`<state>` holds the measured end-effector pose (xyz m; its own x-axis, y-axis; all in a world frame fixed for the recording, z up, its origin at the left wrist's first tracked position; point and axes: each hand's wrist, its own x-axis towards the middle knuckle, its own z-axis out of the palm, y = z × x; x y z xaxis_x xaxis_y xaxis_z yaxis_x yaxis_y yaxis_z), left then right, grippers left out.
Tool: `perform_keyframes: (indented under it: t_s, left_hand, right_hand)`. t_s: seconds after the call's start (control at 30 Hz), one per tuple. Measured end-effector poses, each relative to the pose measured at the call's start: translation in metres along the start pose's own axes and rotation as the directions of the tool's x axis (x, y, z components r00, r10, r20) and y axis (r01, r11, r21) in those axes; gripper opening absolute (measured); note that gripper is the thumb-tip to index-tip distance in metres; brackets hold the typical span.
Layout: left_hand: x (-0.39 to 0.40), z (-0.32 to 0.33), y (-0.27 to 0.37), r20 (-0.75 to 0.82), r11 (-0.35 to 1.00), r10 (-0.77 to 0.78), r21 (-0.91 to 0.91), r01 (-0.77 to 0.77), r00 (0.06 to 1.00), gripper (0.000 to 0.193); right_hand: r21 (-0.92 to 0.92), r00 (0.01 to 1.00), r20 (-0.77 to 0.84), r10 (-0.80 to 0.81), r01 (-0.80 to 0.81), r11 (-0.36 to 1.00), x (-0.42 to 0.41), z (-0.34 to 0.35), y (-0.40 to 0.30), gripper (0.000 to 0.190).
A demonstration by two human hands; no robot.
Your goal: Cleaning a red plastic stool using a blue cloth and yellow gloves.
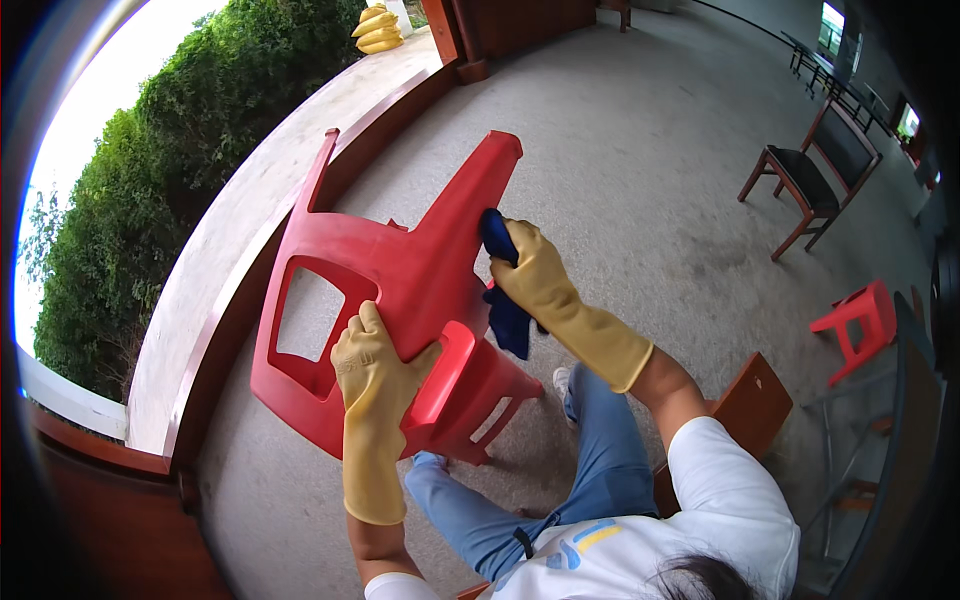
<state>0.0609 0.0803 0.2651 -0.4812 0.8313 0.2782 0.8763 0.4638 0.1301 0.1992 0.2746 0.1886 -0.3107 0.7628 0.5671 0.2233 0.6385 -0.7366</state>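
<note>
A red plastic chair (pixel 375 255) lies tipped over in front of me, its legs pointing away. My left hand (pixel 371 375), in a yellow rubber glove, grips it beside the opening in its side panel, with the thumb spread to the right. In the matching glove, my right hand (pixel 529 262) clutches a dark blue cloth (pixel 510 322) against the outer edge of one chair leg (pixel 480 176). Part of the cloth hangs below the fist. Under the chair stands a smaller red plastic stool (pixel 499 390), partly covered; where the two touch is hidden.
A low ledge (pixel 225 330) runs along the left, with a hedge (pixel 172 172) beyond. At right are a wooden chair with dark padding (pixel 810 172), another red stool (pixel 862 326) and a brown wooden piece (pixel 754 405). Yellow sacks (pixel 379 30) are stacked outside.
</note>
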Motion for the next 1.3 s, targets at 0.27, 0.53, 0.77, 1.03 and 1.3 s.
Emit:
perform_keyframes:
  t_s: [0.27,0.53,0.77,1.03,1.3]
  left_hand:
    - [0.001,-0.008,-0.007,0.036,0.999,0.008,-0.054,-0.006,0.999,0.087]
    - [-0.011,-0.027,-0.037,0.035,0.989,0.131,-0.079,-0.128,0.991,0.098]
    - [-0.023,-0.03,-0.037,0.098,0.984,0.055,-0.173,-0.037,0.994,0.087]
    - [0.006,-0.019,-0.025,0.019,0.891,-0.253,-0.385,0.241,0.967,0.058]
    - [0.01,-0.018,-0.011,-0.032,0.923,-0.252,-0.308,0.23,0.967,0.054]
  right_hand:
    - [0.579,0.84,0.488,0.237,-0.514,0.632,-0.001,-0.054,0.003,0.049]
    - [0.771,0.772,0.635,0.04,-0.636,0.037,-0.056,-0.067,0.024,0.058]
    - [0.753,0.734,0.632,0.248,-0.657,0.025,-0.077,-0.077,-0.001,0.058]
    - [0.571,0.872,0.219,0.438,-0.478,0.668,-0.027,-0.044,-0.002,0.052]
    - [0.161,0.959,-0.138,0.248,-0.225,0.961,-0.01,-0.032,-0.02,0.04]
